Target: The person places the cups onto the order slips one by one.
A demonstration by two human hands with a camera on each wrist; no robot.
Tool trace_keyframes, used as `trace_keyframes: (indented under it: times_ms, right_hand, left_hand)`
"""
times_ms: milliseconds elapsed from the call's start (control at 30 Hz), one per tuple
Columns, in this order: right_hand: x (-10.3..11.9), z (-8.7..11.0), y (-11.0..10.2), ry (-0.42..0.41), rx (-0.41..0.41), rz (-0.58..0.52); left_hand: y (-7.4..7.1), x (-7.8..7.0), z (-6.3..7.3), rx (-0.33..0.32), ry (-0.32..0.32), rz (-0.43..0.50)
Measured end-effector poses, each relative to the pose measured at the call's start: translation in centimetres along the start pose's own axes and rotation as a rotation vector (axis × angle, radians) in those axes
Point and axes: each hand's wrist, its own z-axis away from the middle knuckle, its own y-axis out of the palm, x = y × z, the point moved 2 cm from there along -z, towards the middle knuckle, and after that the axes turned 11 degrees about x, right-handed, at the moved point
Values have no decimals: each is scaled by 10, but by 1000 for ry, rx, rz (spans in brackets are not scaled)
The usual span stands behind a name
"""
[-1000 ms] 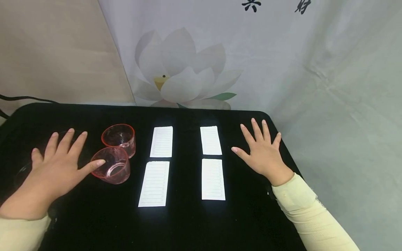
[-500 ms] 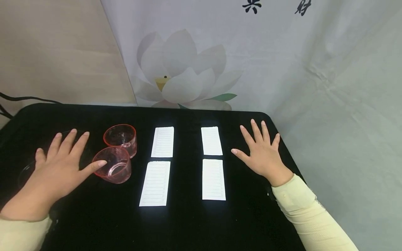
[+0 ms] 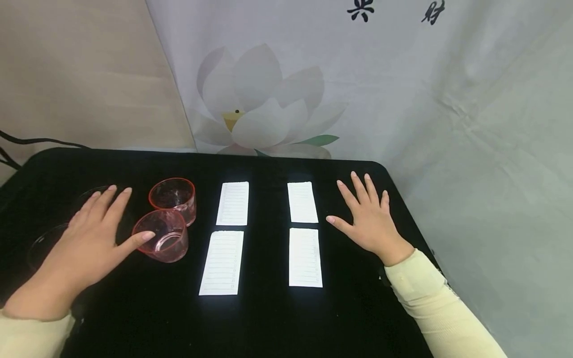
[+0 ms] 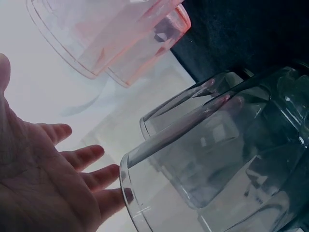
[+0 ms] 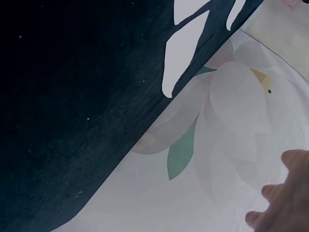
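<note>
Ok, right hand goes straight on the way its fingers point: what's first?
Right hand: likely the white backdrop, past the black table's far edge. The paper slips lie left of that line. Depth is unclear.

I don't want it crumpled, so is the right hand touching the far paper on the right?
Apart. The head view shows a strip of black table between the thumb of the right hand and the far paper.

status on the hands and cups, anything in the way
Left hand by the clear cups, gripping nothing. Right hand empty, beside the paper slips. Red-rimmed cups upright, ungripped. Left hand partly hides the clear cups from the head view.
</note>
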Motion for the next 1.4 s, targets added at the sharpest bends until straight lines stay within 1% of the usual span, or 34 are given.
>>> trace_keyframes:
  times_ms: [133, 267, 433, 567, 800, 967, 1233, 1400]
  right_hand:
    - [-1, -3, 2, -27, -6, -22]
    - [-2, -7, 5, -66, -35, -31]
    - [-4, -11, 9, -112, -58, -60]
    - [-6, -15, 12, -139, -66, -106]
    - [-9, -24, 19, -194, -62, -183]
    - [-8, -32, 23, -203, -58, -228]
    - [-8, -44, 34, -206, -17, -262]
    - [-8, -52, 37, -196, 6, -263]
  left_hand:
    - [0, -2, -1, -6, 13, 20]
    - [0, -3, -1, -3, 26, 51]
    - [0, -6, 0, -4, 75, 118]
    - [3, -7, 0, 18, 102, 186]
    - [10, -6, 1, 68, 99, 291]
    - [15, -6, 3, 86, 86, 363]
    - [20, -8, 2, 63, 129, 495]
    - [25, -4, 2, 98, 123, 549]
